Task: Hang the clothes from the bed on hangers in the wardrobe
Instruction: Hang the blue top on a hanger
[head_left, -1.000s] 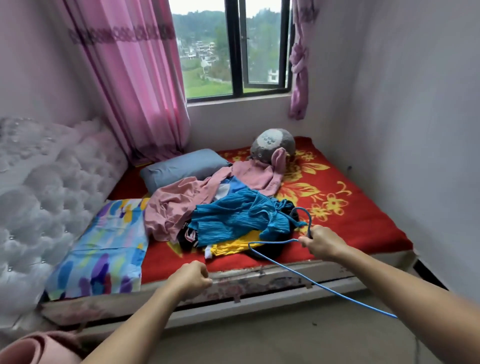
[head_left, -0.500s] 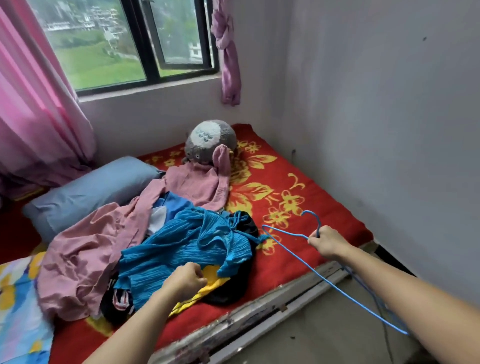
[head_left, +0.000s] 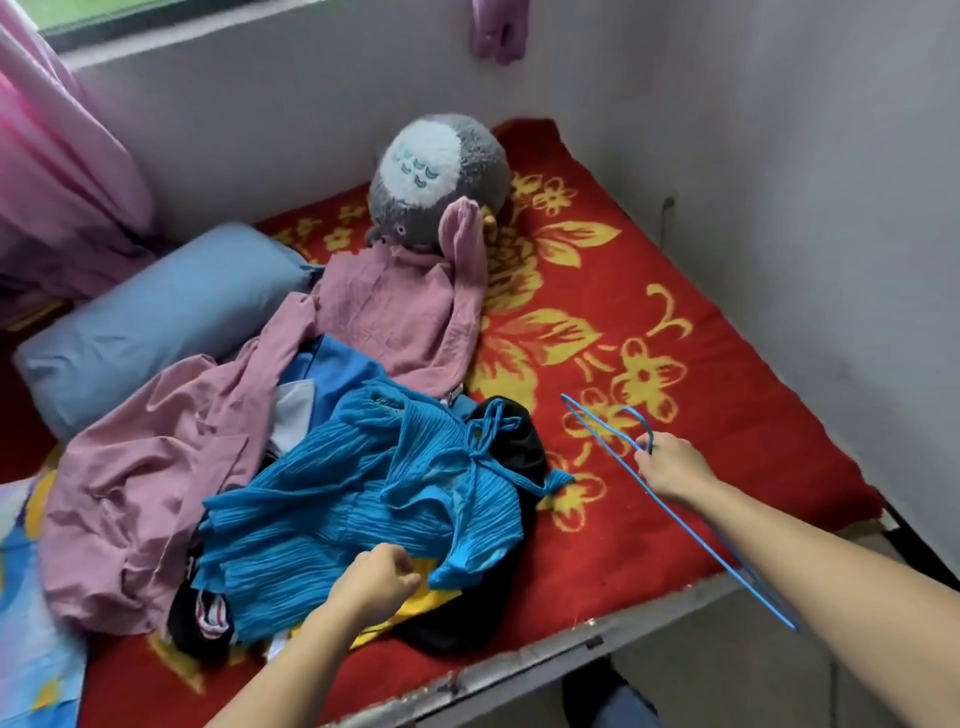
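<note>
Blue pleated garment (head_left: 363, 488) on top of the clothes pile on the bed (head_left: 727, 415). Looks light, limp, probably slippery; best taken at the shoulders. Left hand (head_left: 374, 582) curled at its hem, pinch unclear. Right hand (head_left: 670, 470) grips the wire hanger (head_left: 769, 603).

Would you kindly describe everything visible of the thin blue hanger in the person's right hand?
The thin blue hanger looks like coated wire bent into a narrow triangle with a curved hook. The right hand grips it near the hook. It is held tilted in the air, one corner over the red flowered blanket, the other reaching back past the bed's edge. No garment is on it.
</note>
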